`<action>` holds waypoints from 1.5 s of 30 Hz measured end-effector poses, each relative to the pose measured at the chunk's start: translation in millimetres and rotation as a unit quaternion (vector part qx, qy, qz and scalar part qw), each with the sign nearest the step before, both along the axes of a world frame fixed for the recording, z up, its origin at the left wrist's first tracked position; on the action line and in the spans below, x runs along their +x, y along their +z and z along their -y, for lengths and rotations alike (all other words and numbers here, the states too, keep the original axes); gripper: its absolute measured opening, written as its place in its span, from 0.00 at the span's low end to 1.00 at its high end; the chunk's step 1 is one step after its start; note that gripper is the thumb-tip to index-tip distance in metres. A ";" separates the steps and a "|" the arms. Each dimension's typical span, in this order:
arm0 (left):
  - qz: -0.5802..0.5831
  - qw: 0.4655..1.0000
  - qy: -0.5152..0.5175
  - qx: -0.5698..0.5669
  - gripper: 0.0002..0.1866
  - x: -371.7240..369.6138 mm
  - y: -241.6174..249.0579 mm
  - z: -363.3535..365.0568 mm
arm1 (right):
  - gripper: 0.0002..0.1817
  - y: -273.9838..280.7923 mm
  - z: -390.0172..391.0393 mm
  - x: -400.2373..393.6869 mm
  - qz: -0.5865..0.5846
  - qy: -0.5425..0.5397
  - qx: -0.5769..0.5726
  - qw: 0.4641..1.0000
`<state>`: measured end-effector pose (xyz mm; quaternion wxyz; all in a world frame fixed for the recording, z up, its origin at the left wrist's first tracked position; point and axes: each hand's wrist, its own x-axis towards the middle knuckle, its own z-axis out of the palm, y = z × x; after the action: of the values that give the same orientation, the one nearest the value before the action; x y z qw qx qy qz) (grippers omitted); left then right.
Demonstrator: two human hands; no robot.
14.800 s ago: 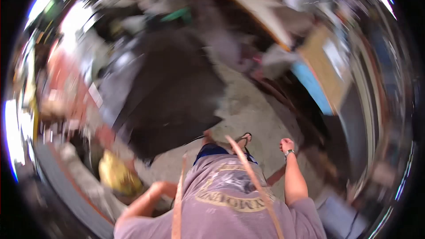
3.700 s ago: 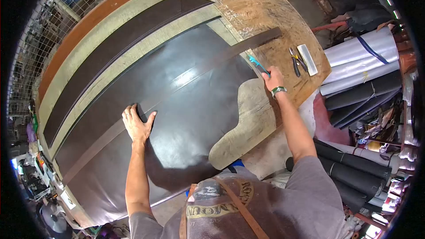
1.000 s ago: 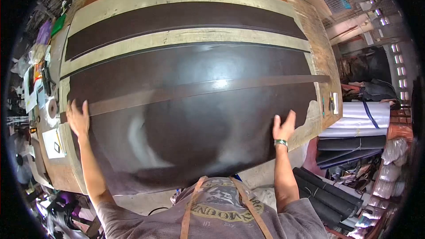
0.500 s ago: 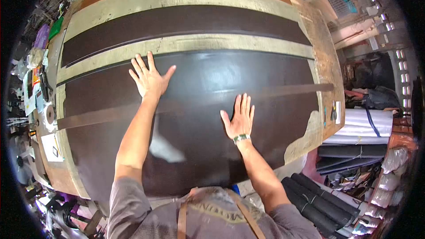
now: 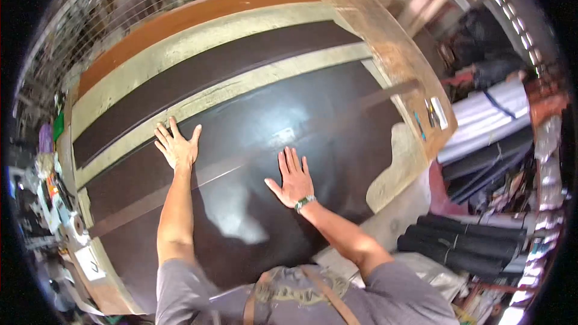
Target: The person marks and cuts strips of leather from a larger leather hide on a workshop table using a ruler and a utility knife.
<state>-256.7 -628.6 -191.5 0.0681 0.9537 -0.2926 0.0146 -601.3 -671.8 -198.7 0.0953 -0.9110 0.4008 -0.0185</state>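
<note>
Sheet, dark and glossy (image 5: 343,156), spread over worktable (image 5: 409,48); long brown strip (image 5: 144,200) lies across it. Left hand (image 5: 179,147) palm down near sheet's far edge, fingers splayed wide, gripping nothing. Right hand (image 5: 295,186) flat on sheet, fingers extended, slightly parted, thumb out, grasping nothing. Pliers (image 5: 430,113) at right.

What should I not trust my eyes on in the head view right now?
Head view: dark sheet beneath left hand and right hand, covered by them.
Head view: part of the sheet's near edge, behind the shirt.
Head view: what the mark on the white paper is, too small.
</note>
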 end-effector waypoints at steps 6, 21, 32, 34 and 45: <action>0.053 0.983 -0.120 -0.131 0.45 -58.1 2.0 9.8 | 0.50 -1.7 6.1 -1.2 0.048 -0.017 -0.021 0.998; -0.010 0.951 -0.286 -0.114 0.47 -168.9 5.0 2.0 | 0.34 32.2 82.2 -88.8 0.312 0.002 0.079 0.947; 0.026 0.975 -0.207 -0.071 0.51 -335.8 19.7 155.9 | 0.16 -48.0 424.6 -487.2 -0.051 -0.340 -0.155 0.926; 0.002 0.971 -0.225 -0.077 0.50 -376.9 19.8 198.8 | 0.16 -55.9 443.6 -505.4 -0.065 -0.315 -0.140 0.936; -0.100 0.971 -0.198 -0.092 0.56 -415.2 -18.5 229.9 | 0.23 -29.4 512.6 -523.9 0.311 -0.312 0.242 0.865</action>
<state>-671.9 -858.5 -209.9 0.1865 0.8631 -0.4645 -0.0680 -1125.2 -1184.4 -228.1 0.4214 -0.6337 0.6056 -0.2324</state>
